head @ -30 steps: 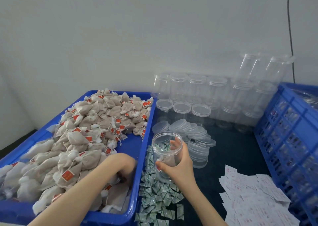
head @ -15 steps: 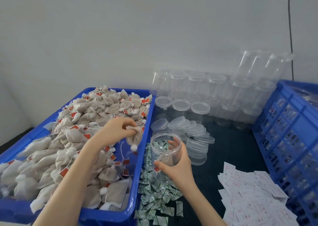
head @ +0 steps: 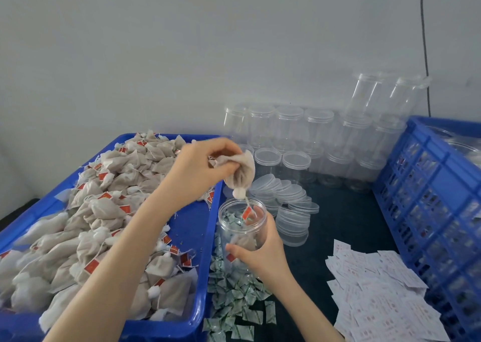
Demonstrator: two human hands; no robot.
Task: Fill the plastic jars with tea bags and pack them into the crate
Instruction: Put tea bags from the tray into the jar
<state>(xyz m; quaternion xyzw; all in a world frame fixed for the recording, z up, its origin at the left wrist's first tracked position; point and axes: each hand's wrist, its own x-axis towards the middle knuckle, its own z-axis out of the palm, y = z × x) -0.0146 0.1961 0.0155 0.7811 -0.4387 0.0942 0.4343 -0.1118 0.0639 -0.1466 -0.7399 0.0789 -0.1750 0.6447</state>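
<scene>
Risk noted: the left hand pinches a beige mesh tea bag above the open clear plastic jar, gripped by the right hand near the counter's front edge; its dangling red tag could snag the rim, spilling the bag outside.

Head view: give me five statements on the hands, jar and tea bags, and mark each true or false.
1. The left hand pinches a tea bag above the open jar. True.
2. The right hand rests flat on the white paper slips. False: it grips the jar's side.
3. The jar has a lid screwed on. False: its mouth is open, and the tea bag's red tag hangs into it.
4. The blue tray of tea bags lies left of the jar. True.
5. The loose lids sit inside the blue crate. False: they lie on the dark tabletop behind the jar.
</scene>
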